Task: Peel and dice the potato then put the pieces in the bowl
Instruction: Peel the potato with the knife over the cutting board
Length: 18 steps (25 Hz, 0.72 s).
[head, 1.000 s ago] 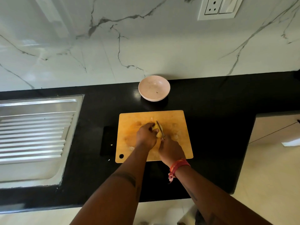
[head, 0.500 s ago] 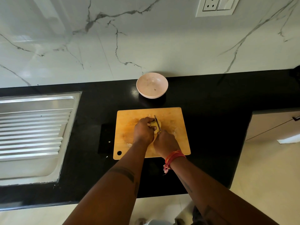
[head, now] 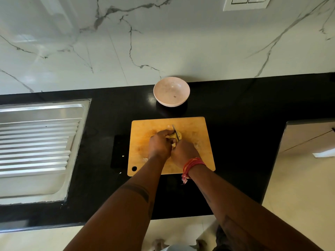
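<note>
Potato gripped by left hand at frame centre, knife by right hand; dicing underway, pieces w/ bowl transfer needed next.

Bowl behind cutting board

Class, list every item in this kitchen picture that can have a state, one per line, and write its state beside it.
Potato: peeled yellow, on the board, being cut.
Knife: blade in the potato.
Left hand: grips the potato.
Right hand: grips the knife handle.
Cutting board: flat on the counter, stained.
Bowl: upright, no potato pieces inside, only a small speck.
</note>
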Available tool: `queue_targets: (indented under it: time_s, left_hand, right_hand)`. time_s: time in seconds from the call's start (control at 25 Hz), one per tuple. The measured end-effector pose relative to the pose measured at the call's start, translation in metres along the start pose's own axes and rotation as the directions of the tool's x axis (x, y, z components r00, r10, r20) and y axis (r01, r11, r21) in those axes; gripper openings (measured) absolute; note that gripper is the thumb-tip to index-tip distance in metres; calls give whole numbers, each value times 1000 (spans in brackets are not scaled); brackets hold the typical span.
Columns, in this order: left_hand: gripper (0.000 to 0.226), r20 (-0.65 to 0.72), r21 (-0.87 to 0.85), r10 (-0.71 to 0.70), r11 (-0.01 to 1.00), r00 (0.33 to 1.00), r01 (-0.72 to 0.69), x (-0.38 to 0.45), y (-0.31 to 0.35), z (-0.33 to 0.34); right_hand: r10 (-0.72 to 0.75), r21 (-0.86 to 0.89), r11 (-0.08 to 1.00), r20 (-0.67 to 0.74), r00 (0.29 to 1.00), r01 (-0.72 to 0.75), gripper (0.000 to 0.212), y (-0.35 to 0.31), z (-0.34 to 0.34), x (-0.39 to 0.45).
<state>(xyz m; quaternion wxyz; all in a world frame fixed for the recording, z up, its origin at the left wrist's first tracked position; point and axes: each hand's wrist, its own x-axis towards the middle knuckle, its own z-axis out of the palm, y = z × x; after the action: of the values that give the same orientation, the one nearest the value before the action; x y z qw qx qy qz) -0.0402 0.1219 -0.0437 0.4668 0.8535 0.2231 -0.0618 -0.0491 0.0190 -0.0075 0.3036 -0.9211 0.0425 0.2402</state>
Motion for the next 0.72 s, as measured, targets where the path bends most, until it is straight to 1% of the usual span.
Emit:
queue_targets:
  time_s: [0.12, 0.24, 0.32, 0.4, 0.52, 0.64, 0.72]
  left_hand:
    - [38, -6, 3, 12, 1000, 1000, -12, 0, 1, -1]
    - [36, -15, 24, 44, 999, 999, -44, -3, 4, -2]
    - [37, -19, -15, 51, 999, 999, -51, -2, 1, 0]
    - [36, -21, -71, 29, 997, 999, -31, -1, 0, 2]
    - [35, -44, -86, 17, 996, 999, -21, -2, -2, 3]
    - [34, -26, -101, 9, 995, 1000, -11, -11, -3, 7]
    - [32, -48, -113, -9, 994, 999, 4, -11, -4, 8]
  right_hand:
    - [2, -19, 1000, 13, 1000, -1, 21, 13, 10, -3]
    - [12, -42, 999, 46, 999, -10, 20, 14, 11, 4]
    - [12, -43, 999, 73, 997, -9, 18, 8, 7, 12]
    - [-2, -74, 997, 103, 995, 10, 19, 5, 5, 16]
    - [-5, -54, 998, 137, 991, 12, 27, 9, 3, 16]
    - [-31, -72, 996, 165, 986, 44, 26, 14, 3, 6]
    - [-18, -66, 997, 156, 988, 28, 25, 21, 7, -3]
